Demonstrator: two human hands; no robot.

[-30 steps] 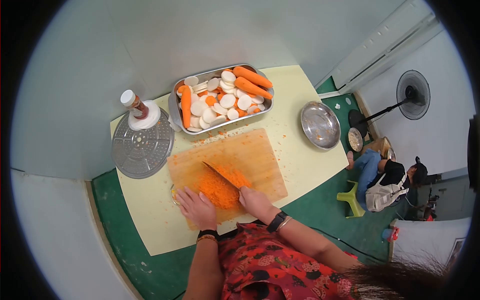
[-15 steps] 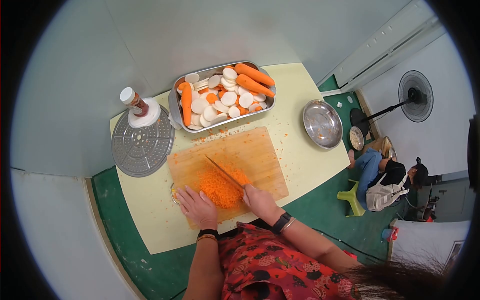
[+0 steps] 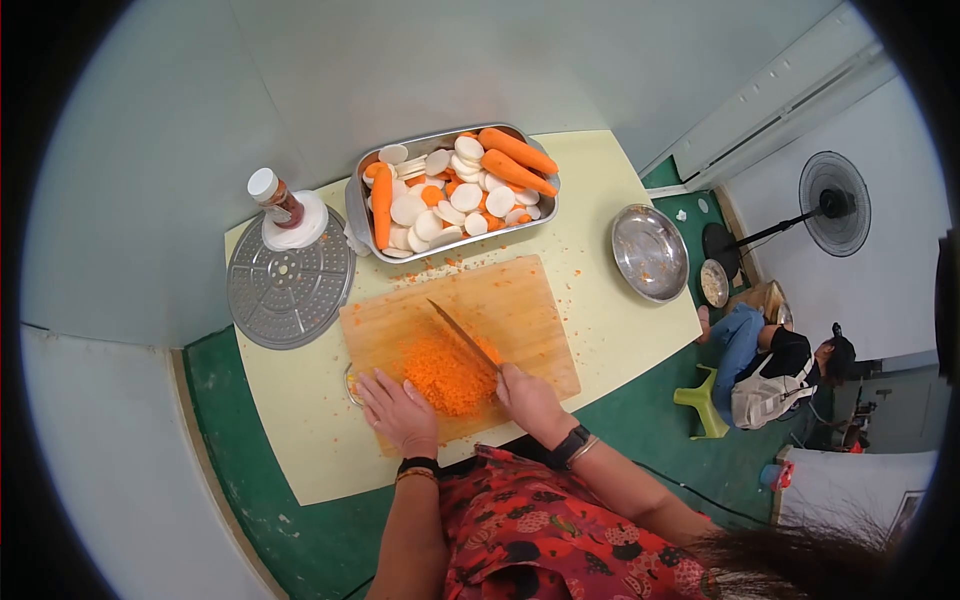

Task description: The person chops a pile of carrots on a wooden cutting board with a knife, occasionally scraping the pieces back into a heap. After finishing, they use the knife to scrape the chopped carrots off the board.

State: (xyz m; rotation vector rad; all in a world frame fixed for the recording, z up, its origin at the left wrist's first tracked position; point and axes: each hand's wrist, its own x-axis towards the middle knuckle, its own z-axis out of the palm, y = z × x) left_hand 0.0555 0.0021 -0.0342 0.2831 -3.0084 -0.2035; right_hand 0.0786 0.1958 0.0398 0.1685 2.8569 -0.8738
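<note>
A heap of finely chopped carrot (image 3: 450,375) lies on the wooden cutting board (image 3: 510,290). My right hand (image 3: 531,402) is closed round the handle of a knife (image 3: 462,332), whose blade slants up and left along the heap's upper right edge. To the left of the heap, my left hand (image 3: 398,412) rests flat at the board's lower left, fingers stretched out and apart. Its fingertips lie near the board's metal handle ring (image 3: 351,384). The knife's handle is mostly hidden inside my right hand.
Behind the board stands a metal tray (image 3: 352,210) of whole carrots and white slices. At left, a perforated grey disc (image 3: 285,300) carries a jar (image 3: 277,199). A steel bowl (image 3: 650,253) sits at right. Beyond are a seated person (image 3: 770,365), a green stool (image 3: 708,405) and a fan (image 3: 834,203).
The knife has moved slightly up and right, from over the heap to its upper right edge. My left hand stays at the board's left. The whole view has shifted a little.
</note>
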